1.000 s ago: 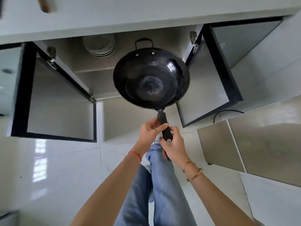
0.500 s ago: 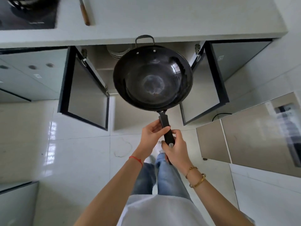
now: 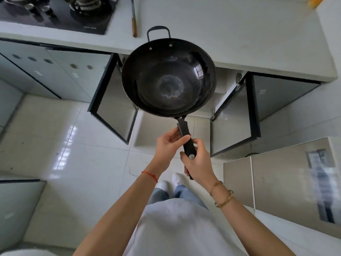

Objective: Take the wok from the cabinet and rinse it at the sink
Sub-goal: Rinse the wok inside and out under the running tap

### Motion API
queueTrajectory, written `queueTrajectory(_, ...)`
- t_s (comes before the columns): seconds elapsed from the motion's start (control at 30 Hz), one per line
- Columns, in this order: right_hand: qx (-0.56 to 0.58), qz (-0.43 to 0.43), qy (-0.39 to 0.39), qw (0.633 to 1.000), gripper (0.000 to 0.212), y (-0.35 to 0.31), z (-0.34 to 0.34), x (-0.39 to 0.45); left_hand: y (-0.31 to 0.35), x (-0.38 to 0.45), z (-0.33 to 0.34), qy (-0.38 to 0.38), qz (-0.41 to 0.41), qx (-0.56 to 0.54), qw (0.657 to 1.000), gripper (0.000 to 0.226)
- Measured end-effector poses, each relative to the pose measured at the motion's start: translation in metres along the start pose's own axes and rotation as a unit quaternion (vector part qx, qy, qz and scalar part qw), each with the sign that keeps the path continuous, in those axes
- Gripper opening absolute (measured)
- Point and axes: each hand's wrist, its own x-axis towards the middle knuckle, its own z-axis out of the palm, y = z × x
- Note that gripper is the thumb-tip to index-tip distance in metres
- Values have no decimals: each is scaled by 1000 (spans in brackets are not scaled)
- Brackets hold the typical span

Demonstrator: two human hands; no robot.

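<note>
A black wok [image 3: 168,78] with a long straight handle and a small loop handle at its far rim hangs level in the air, in front of the open cabinet [image 3: 219,84] under the counter. Both hands grip the long handle. My left hand [image 3: 169,145] wraps it from the left, nearer the bowl. My right hand [image 3: 198,161] holds the handle's end. The wok's bowl is empty, with a dull worn patch at its bottom. No sink is in view.
The two cabinet doors [image 3: 115,108] [image 3: 234,117] stand open towards me. A pale counter [image 3: 239,34] runs across the top, with a gas hob [image 3: 55,12] at the left and a wooden-handled utensil [image 3: 133,17] beside it. A tiled floor lies below; a beige unit [image 3: 276,178] stands at the right.
The wok has come up and out of the cabinet, now level with the counter edge. I have straightened up, so the counter and hob have come into view.
</note>
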Motion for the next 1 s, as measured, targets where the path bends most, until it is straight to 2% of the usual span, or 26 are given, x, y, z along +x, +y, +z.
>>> queueTrajectory(0.27,-43,-61,-96,993,31,-31,-7,19,24,-7,1,98,65,-35,992,39)
queueTrajectory(0.53,-76,-131,-222,963,30,-63,26,43,48,-19,-31,224,123,-69,964,30)
queueTrajectory(0.77,-89,-152,-320,931,26,-91,95,59,65,-34,-93,339,150,-111,922,26)
queueTrajectory(1.0,-117,-147,-402,896,27,-123,212,70,82,-48,-200,416,170,-148,881,26)
